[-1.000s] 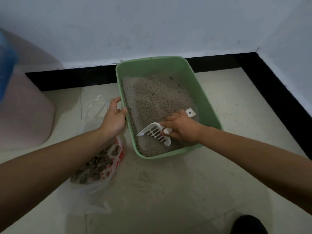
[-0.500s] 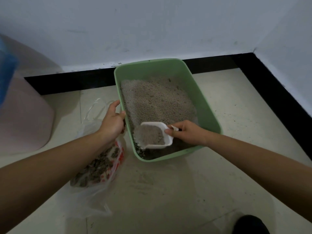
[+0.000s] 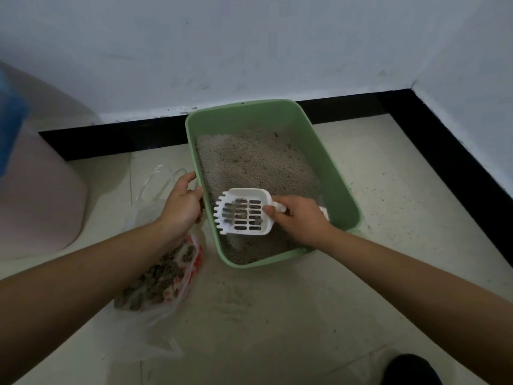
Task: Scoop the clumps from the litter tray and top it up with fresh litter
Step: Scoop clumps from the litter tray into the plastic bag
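A green litter tray (image 3: 337,173) sits on the floor by the wall, filled with grey litter (image 3: 255,162). My right hand (image 3: 301,219) grips the handle of a white slotted scoop (image 3: 243,211), held level above the near part of the litter. A few dark clumps lie in the scoop over its slots. My left hand (image 3: 181,205) grips the tray's left rim. A clear plastic bag (image 3: 163,279) with red print lies on the floor left of the tray, holding several dark clumps.
A pale pink rounded container (image 3: 36,187) stands at the left, with something blue (image 3: 9,129) blurred at the frame edge. Black skirting runs along both walls of the corner. Loose litter grains dot the tiles. A dark shoe (image 3: 410,370) shows at the bottom right.
The scoop, heaped with litter half a second ago, has risen and the loose litter has sifted out, leaving a few clumps. My left hand stays on the rim.
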### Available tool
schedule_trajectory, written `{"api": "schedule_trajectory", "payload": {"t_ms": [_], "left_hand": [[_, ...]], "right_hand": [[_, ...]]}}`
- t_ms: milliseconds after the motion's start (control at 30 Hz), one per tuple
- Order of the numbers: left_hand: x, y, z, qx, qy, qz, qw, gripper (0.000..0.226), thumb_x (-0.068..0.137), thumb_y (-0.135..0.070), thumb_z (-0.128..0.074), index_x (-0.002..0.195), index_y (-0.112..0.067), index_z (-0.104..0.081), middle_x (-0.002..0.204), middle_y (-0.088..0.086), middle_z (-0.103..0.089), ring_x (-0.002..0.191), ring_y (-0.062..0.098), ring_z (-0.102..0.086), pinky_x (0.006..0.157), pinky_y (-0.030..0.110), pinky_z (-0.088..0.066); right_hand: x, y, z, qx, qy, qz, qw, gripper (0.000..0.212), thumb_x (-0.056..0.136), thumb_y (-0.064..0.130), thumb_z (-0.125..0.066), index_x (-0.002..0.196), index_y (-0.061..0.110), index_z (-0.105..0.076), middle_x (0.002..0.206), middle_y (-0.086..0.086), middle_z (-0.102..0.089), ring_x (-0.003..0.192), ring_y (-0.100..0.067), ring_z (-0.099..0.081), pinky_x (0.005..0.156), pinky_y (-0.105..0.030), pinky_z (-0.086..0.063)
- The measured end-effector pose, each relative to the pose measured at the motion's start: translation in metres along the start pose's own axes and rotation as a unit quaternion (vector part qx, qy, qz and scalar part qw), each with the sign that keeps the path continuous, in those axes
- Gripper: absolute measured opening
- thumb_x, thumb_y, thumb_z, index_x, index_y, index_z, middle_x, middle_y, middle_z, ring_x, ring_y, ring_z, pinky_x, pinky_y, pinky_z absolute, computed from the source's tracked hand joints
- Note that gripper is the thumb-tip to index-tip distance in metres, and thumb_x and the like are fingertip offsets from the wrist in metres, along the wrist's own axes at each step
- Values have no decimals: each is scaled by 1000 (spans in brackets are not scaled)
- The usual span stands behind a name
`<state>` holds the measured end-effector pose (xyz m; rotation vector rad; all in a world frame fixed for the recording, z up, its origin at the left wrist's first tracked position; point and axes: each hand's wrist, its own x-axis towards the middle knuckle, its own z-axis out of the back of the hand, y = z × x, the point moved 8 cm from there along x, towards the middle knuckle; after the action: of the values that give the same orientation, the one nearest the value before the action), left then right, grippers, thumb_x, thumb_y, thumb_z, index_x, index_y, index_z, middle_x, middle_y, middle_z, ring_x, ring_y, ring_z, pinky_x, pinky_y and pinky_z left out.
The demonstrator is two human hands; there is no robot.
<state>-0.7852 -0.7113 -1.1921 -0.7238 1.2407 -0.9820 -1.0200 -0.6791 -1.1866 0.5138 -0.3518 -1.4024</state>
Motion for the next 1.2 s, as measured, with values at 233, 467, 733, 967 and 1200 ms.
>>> {"api": "schedule_trajectory", "payload": {"t_ms": [233, 467, 733, 967, 1200], "left_hand": [[-4, -4, -1, 4, 4, -10, 1000, 39, 104, -19, -37, 142, -26, -39, 69, 4, -54, 57, 15, -44, 54, 30, -36], [-1, -2, 3, 23, 4, -19, 1000, 38, 104, -20, -38, 141, -26, -40, 75, 6, -56, 59, 16, -46, 57, 31, -37], [3, -16, 38, 187, -51, -115, 974, 32, 98, -19, -48, 129, -19, -55, 90, 5, -62, 69, 18, -56, 61, 29, -44], [-22, -33, 103, 318, -153, -254, 901, 35, 90, -15, -57, 125, -20, -56, 110, -1, -46, 85, 15, -54, 79, 29, -43], [-49, 70, 167, 357, -146, -42, 921, 71, 79, -35, -76, 139, -18, -43, 135, 13, -39, 124, 31, -43, 103, 42, -41]], "right_hand": [[-5, 7, 9, 18, -11, 24, 999, 31, 97, 47, -53, 110, 26, -71, 82, 5, -68, 73, -13, -62, 70, -33, -49], [-10, 14, 11, 28, -42, 28, 998, 30, 98, 45, -54, 115, 28, -71, 78, 9, -66, 73, -12, -60, 72, -34, -49], [-7, 12, 16, 1, -51, 26, 998, 31, 97, 50, -51, 112, 31, -70, 83, 8, -70, 74, -11, -63, 69, -32, -50], [0, 25, 21, 0, -48, -21, 999, 36, 98, 51, -47, 100, 23, -70, 77, 7, -68, 66, -12, -61, 58, -29, -47], [20, 130, 27, 60, -37, 16, 997, 23, 97, 44, -48, 105, 26, -59, 88, 6, -63, 79, -15, -59, 61, -31, -44]]}}
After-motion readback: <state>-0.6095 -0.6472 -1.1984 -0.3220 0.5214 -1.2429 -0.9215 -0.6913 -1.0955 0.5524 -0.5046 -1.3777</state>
